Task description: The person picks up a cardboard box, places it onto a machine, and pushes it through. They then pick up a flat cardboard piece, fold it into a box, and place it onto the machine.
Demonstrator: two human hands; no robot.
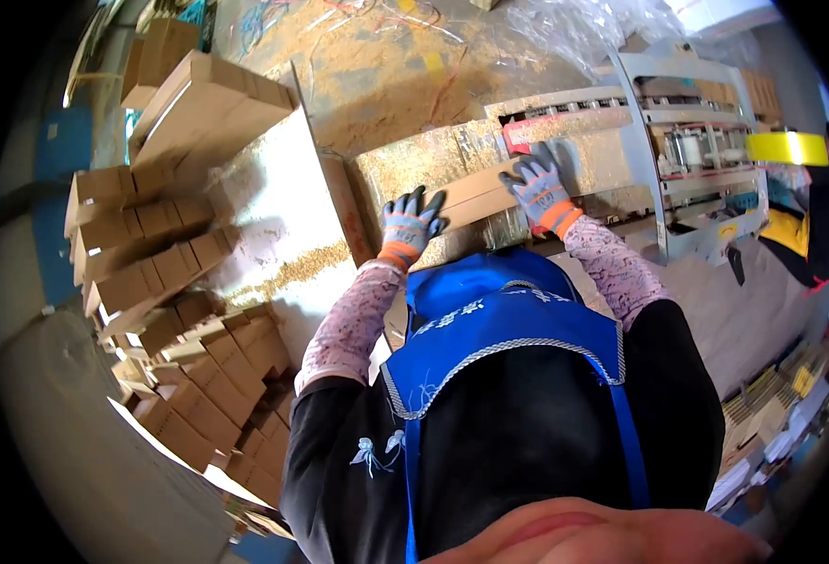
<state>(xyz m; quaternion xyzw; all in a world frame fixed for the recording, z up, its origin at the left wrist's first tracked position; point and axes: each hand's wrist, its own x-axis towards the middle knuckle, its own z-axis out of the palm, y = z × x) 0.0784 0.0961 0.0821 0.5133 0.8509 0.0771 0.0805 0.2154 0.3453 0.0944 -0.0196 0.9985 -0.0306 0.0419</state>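
Observation:
A long, narrow brown cardboard carton [475, 197] with a seam along its length lies crosswise in front of me, between my hands. My left hand [412, 227], in a grey glove with an orange cuff and dark fingertips, rests at the carton's left end with its fingers spread. At the other end is my right hand [541, 191] in a matching glove, fingers stretched out and apart, touching the carton's edge. The undersides of both hands are hidden. Under the carton is a work surface [405, 169] sprinkled with sawdust-like bits.
A metal-framed machine with rollers [692, 150] stands to the right, with a red part [520, 134] beside my right hand. Another person [805, 226] is at far right. Brown cartons [217, 376] are stacked left, beside a white tabletop [292, 202]. Litter covers the floor [367, 75].

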